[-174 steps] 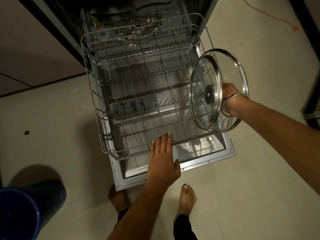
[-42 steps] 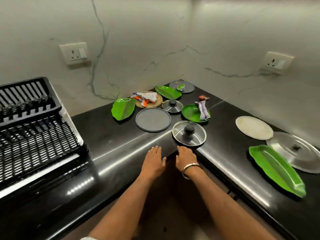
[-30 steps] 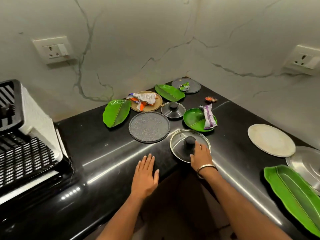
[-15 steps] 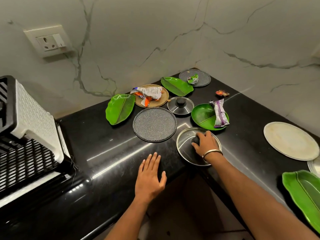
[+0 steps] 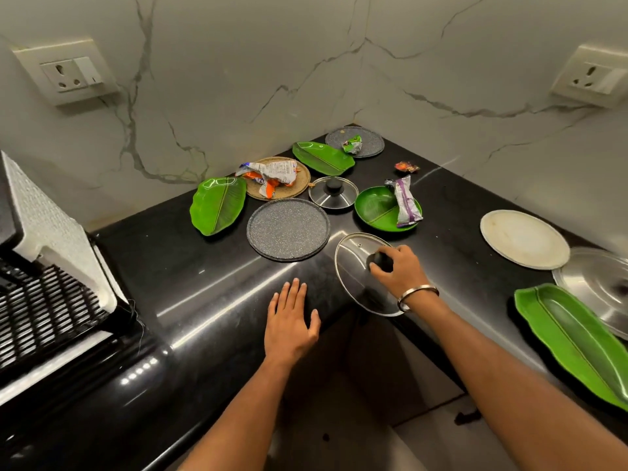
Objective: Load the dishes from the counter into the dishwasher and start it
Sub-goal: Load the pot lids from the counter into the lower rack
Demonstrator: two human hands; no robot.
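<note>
My right hand (image 5: 397, 268) grips the black knob of a glass lid (image 5: 353, 256) at the inner corner of the black counter (image 5: 204, 287); the lid is tilted, its near edge out past the counter edge. My left hand (image 5: 292, 322) lies flat and open on the counter just left of it. Behind the lid lie a grey speckled plate (image 5: 288, 228), a small steel lid (image 5: 333, 197), a round green plate (image 5: 373, 209) with a purple wrapper (image 5: 406, 202), two green leaf plates (image 5: 217, 205) (image 5: 323, 158), a woven plate (image 5: 299, 183) and a far grey plate (image 5: 370, 144). The dishwasher is out of view.
A white plate (image 5: 523, 237), a large steel lid (image 5: 598, 283) and a long green leaf tray (image 5: 574, 338) lie on the right run of counter. A black and white dish rack (image 5: 44, 287) stands at the left. Wall sockets (image 5: 69, 74) (image 5: 591, 76) sit above.
My right hand has closed on the glass lid's knob and tipped the lid up and toward me. The left hand stays flat on the counter. The camera has shifted slightly.
</note>
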